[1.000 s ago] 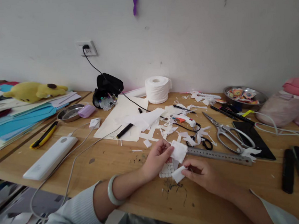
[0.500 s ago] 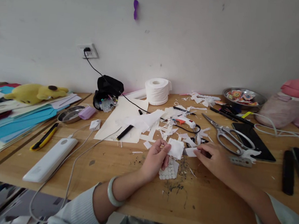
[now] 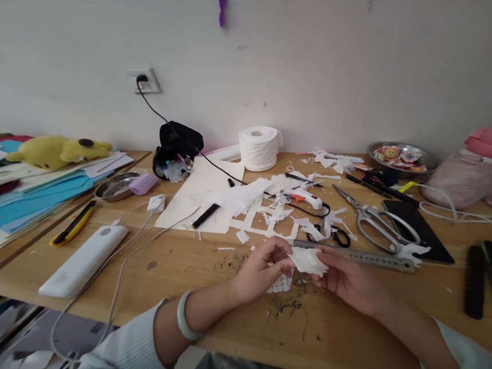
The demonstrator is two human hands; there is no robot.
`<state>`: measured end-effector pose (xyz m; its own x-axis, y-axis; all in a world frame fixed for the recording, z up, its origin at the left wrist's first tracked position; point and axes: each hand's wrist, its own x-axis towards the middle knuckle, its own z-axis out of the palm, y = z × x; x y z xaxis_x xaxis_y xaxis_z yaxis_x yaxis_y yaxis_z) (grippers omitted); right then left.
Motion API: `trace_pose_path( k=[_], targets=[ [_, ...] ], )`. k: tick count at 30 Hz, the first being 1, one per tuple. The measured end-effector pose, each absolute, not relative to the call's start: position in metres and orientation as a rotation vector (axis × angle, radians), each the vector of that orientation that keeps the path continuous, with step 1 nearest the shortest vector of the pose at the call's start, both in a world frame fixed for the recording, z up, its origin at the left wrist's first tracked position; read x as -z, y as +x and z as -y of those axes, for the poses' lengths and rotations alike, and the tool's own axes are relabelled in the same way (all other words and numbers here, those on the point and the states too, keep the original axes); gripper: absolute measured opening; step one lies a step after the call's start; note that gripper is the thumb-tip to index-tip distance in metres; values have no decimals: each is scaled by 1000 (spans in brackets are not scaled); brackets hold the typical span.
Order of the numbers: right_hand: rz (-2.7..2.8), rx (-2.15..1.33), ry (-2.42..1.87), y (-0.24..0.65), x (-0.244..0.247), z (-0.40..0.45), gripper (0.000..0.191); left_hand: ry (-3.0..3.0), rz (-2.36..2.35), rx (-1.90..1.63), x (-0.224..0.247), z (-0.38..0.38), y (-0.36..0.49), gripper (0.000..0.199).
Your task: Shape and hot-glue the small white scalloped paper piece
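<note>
A small white piece of tissue paper [image 3: 309, 261] is held between both hands above the wooden table. My left hand [image 3: 266, 269] pinches its left edge, thumb on top. On its right edge the fingers of my right hand [image 3: 347, 276] are closed. Beneath the hands lies a small white piece with a drawn grid of rounded cells [image 3: 281, 283], partly hidden by my left hand. Dark crumbs are scattered around it. Just behind the hands is a steel ruler [image 3: 372, 259], and black-handled scissors [image 3: 340, 237] lie partly under paper scraps.
Large silver scissors [image 3: 380, 222] lie to the right, beside a black tablet [image 3: 434, 241]. A toilet roll [image 3: 257, 149] stands near the wall. A glue gun [image 3: 309, 198] sits among white scraps. Left are a power bank [image 3: 84, 259] with cables and a yellow cutter [image 3: 73, 224].
My right hand has come left and taken hold of the tissue's right side. The white strip it held at its fingertips no longer shows there. The tissue has shifted slightly right and tilted.
</note>
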<state>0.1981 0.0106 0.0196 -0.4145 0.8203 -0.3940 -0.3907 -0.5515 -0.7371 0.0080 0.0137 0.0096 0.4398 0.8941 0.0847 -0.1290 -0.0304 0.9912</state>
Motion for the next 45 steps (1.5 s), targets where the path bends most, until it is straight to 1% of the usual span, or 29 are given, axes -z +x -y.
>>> trace_pose_path(
  k=[5,7,9,12,14,18,22,24,30,33,40,42,45],
  targets=[
    [731,-1897,-1030,202,-19,-14,25,1494,-867,-920,-14,-12,6,17],
    [797,-1844,-1075,202,-18,-15,26,1498,-873,-888,-15,-12,5,12],
    [877,-1778,-1116,201,-18,-14,26,1477,-895,-856,-14,-12,5,15],
    [983,-1702,-1151,199,-18,-12,28,1464,-973,-827,-10,-15,8,27],
    [1014,-1702,-1154,198,-18,-12,29,1426,-994,-818,-7,-16,10,31],
    [932,-1715,-1136,198,-16,-14,31,1324,-937,-815,-4,-17,12,27],
    [941,-1618,-1120,202,-9,-18,32,1307,-915,-841,-5,-19,13,28],
    [1073,-1537,-1161,205,-7,-18,33,1290,-912,-845,-6,-19,14,27],
    [1703,-1316,-1240,210,-12,-10,30,1323,-945,-896,-5,-20,14,20],
    [1815,-1180,-1270,209,-12,-9,29,1417,-977,-869,-5,-19,12,15],
    [1886,-974,-1285,207,-10,-13,24,1608,-987,-819,-7,-17,10,15],
    [1896,-975,-1274,207,-10,-13,24,1641,-982,-802,-6,-17,9,16],
    [1888,-1087,-1314,208,-11,-13,26,1690,-975,-797,-5,-17,8,16]
  ],
)
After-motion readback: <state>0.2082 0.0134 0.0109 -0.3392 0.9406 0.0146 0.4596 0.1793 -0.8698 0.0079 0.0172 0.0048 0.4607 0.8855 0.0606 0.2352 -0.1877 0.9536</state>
